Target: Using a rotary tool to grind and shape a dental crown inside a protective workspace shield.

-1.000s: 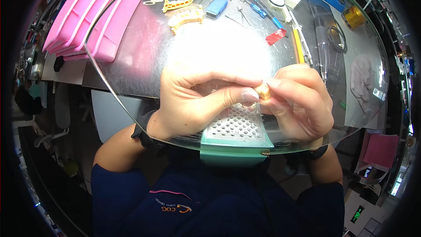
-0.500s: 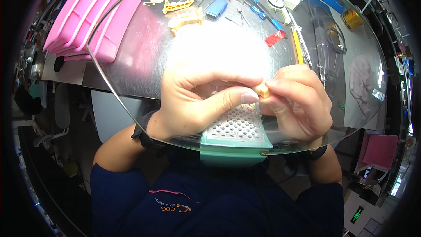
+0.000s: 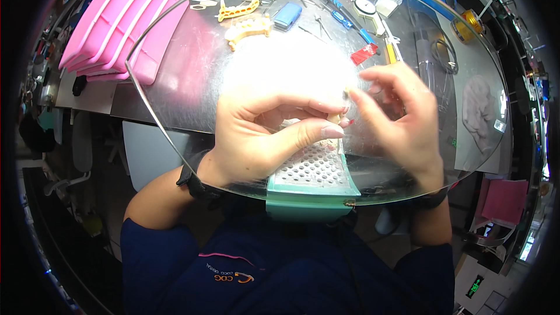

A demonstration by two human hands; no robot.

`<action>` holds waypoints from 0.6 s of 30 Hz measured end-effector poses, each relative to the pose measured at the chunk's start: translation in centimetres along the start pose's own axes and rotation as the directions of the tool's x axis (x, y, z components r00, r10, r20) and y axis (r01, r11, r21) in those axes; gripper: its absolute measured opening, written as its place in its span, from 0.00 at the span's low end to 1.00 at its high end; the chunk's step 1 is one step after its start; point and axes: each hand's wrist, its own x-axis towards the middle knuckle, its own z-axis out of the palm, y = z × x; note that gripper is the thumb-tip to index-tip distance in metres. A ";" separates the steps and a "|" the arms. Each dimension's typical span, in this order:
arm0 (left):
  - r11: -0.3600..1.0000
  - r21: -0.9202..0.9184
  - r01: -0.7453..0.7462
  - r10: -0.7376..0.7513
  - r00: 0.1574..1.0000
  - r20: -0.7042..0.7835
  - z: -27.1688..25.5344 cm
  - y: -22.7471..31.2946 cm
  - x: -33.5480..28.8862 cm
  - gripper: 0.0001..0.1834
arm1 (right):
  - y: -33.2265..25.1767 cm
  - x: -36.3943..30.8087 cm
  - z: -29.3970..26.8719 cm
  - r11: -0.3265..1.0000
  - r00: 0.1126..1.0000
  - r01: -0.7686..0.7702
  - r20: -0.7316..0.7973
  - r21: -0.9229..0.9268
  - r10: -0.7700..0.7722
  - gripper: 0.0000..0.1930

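My left hand (image 3: 256,134) is closed in a pinch between thumb and forefinger. In the pinch sits a small cream tooth-shaped piece (image 3: 335,118), with a bit of red showing beside the fingertips. Just to its right, my right hand (image 3: 402,116) is apart from the piece, thumb and forefinger spread. Motion blurs it slightly, and its other fingers curl partly out of sight. Under the hands lies a pale green tray (image 3: 312,189) with a white perforated top (image 3: 309,169). A yellow dental arch model (image 3: 248,29) rests on the bench beyond my left hand.
A clear rimmed shield (image 3: 137,90) spans the view above the hands. Pink stacked bins (image 3: 125,29) stand at far left. A second yellow arch (image 3: 239,7), a blue block (image 3: 287,16), a dial gauge (image 3: 365,7), a yellow-lidded jar (image 3: 466,26) and a grey cloth (image 3: 478,105) lie around.
My right hand has let go of the small piece and moved up and away, its fingers spreading. My left hand stays nearly in place, still pinching the piece.
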 end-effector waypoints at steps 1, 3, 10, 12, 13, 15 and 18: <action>1.000 0.005 -0.018 0.018 1.000 0.002 -0.1 0.1 0.0 0.12 | 0.4 0.2 -0.2 1.000 0.997 -0.015 -0.078 -0.015 0.014 0.11; 1.000 -0.002 0.017 -0.017 1.000 -0.007 0.0 0.4 0.0 0.12 | 0.8 0.9 -2.0 0.960 0.934 -0.266 -0.270 -0.087 0.235 0.14; 0.995 -0.072 0.062 -0.065 0.997 -0.044 0.4 0.2 -0.2 0.13 | 6.1 1.5 -5.5 0.649 0.730 -0.678 -0.209 -0.346 0.651 0.24; 0.997 -0.056 0.051 -0.053 0.998 -0.038 0.4 0.3 -0.1 0.13 | 7.5 1.3 -5.7 0.742 0.762 -0.646 -0.189 -0.179 0.619 0.21; 0.998 -0.047 0.046 -0.047 0.998 -0.034 0.5 0.3 -0.1 0.13 | 7.5 1.1 -5.9 0.770 0.742 -0.634 -0.224 0.069 0.632 0.19; 1.000 -0.005 0.026 -0.026 0.999 -0.030 0.2 0.2 -0.2 0.13 | 4.7 1.8 -5.2 0.708 0.733 -0.460 -0.220 0.535 0.643 0.15; 0.999 0.045 -0.018 0.020 0.999 -0.037 0.0 0.1 -0.3 0.13 | 2.5 1.0 -3.9 0.380 0.872 -0.176 -0.035 0.908 0.488 0.12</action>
